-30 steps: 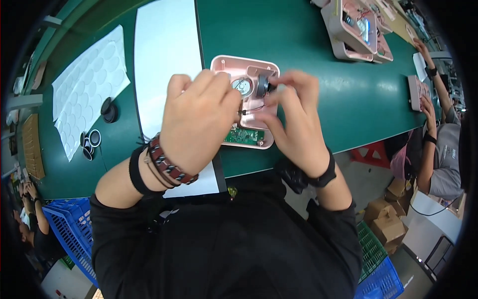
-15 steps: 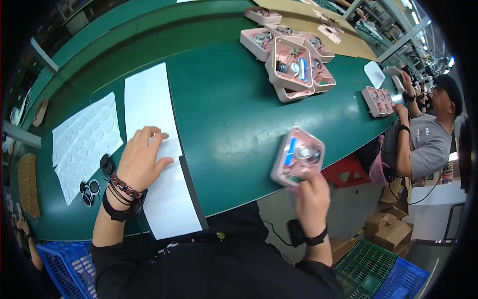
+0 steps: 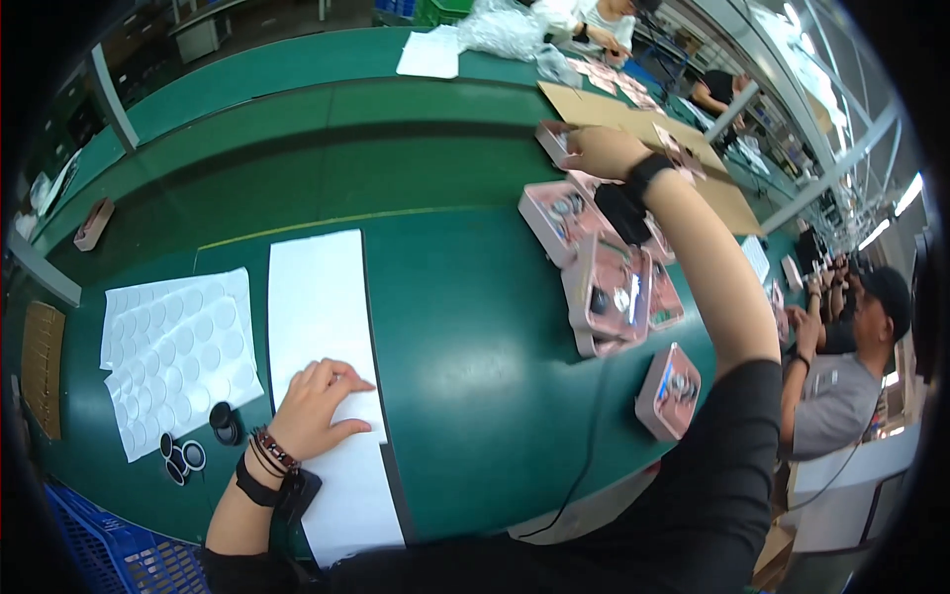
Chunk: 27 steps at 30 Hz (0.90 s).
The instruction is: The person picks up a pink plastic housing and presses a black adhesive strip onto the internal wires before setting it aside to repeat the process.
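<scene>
"Head view: which step?"
"Box handling, apparently: the right hand [image 3: 609,152] is covering part of an open pink plastic box [image 3: 548,145] toward the tabletop's [image 3: 465,386] far edge; pinching, I can't tell. Left hand [image 3: 319,411] is lying spread on white rectangular sheeting [image 3: 317,297]."
"Next?"
"Probably needing sure rim contact."

Can read no text, label, brand, number or sign. Can make out no lettering on the white sheets marked with circles [image 3: 178,342], on the long white paper [image 3: 319,297] or on the pink housings [image 3: 578,302]. Cannot tell any print on the grey shirt [image 3: 829,401]: too small.
</scene>
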Motion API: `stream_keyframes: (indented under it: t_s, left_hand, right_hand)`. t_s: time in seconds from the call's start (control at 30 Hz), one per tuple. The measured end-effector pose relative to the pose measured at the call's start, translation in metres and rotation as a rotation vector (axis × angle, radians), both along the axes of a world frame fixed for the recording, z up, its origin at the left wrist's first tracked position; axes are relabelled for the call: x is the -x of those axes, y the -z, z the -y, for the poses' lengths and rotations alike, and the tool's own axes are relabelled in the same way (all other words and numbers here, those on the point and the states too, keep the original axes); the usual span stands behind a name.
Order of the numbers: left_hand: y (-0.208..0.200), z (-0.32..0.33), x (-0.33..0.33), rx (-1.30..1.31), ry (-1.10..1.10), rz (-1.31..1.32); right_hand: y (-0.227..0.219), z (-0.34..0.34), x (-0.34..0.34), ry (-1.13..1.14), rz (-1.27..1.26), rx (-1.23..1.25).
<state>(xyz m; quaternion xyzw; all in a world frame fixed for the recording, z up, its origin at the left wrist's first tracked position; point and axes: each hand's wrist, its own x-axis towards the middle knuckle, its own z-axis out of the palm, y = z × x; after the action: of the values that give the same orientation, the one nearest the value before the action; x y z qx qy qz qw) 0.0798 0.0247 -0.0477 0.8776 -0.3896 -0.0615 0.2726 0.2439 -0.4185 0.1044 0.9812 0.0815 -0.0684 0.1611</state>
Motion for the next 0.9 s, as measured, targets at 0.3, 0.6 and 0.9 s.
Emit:
stream_keyframes:
  t_s: [0.3, 0.6, 0.9]
  left_hand:
    - [0.007, -0.009, -0.007, 0.220, 0.023, -0.097]
    - [0.015, -0.006, -0.005, 0.192, 0.060, -0.131]
    - [0.045, -0.029, -0.023, 0.599, -0.332, -0.389]
  right_hand:
    - [0.154, 0.147, -0.176, 0.186, 0.085, -0.394]
    - [0.023, -0.027, -0.101, 0.094, 0.056, -0.050]
    - [0.021, -0.254, 0.159, -0.350, 0.536, -0.705]
